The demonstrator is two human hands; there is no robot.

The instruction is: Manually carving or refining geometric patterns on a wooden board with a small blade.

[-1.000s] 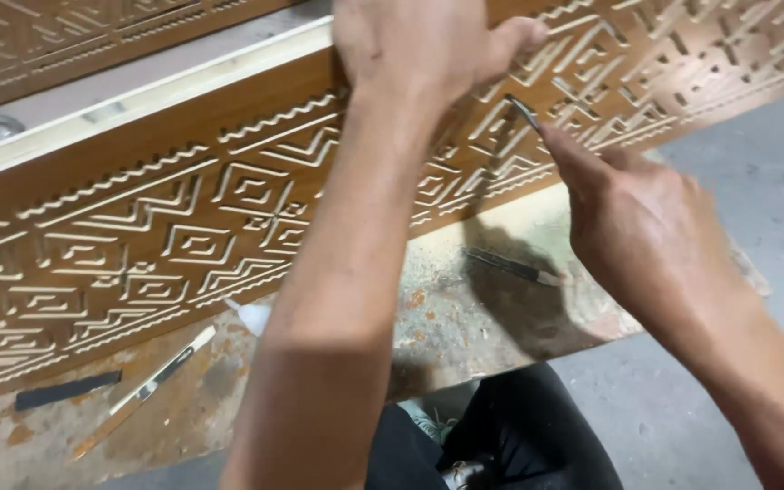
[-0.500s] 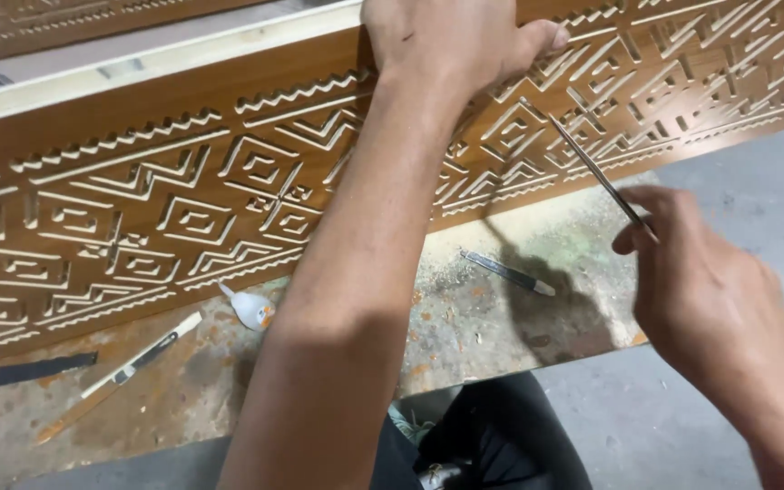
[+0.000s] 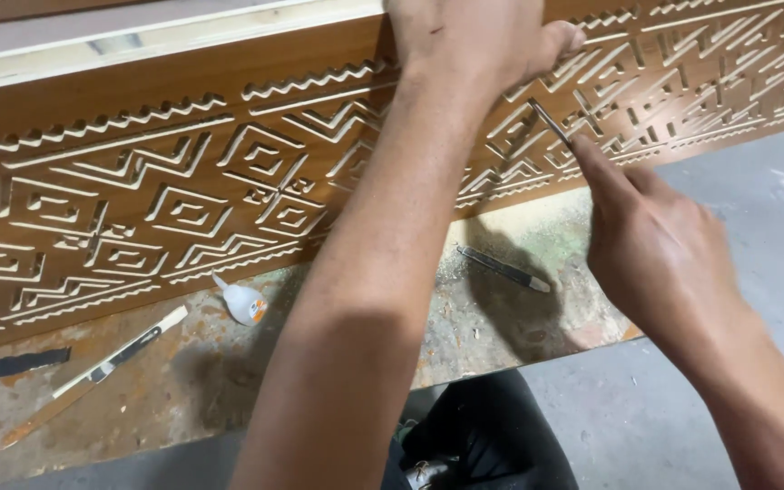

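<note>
Blade to the carved panel, one hand bracing

Our right hand (image 3: 655,245) is closed round a thin blade (image 3: 551,124), its long axis slanting up and left from the fingers to a tip set in the panel's (image 3: 138,118) grooves; our left hand (image 3: 474,41) lies flat, fingers spread and holding nothing, on the panel's top edge, just above and left of that tip; a spare tool (image 3: 504,269) lies on the counter (image 3: 319,363) below.

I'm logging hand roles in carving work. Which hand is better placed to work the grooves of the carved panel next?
Right. The right hand holds the thin metal tool with its tip on the carved wooden panel; the left hand lies flat on the panel's top, bracing.
</note>
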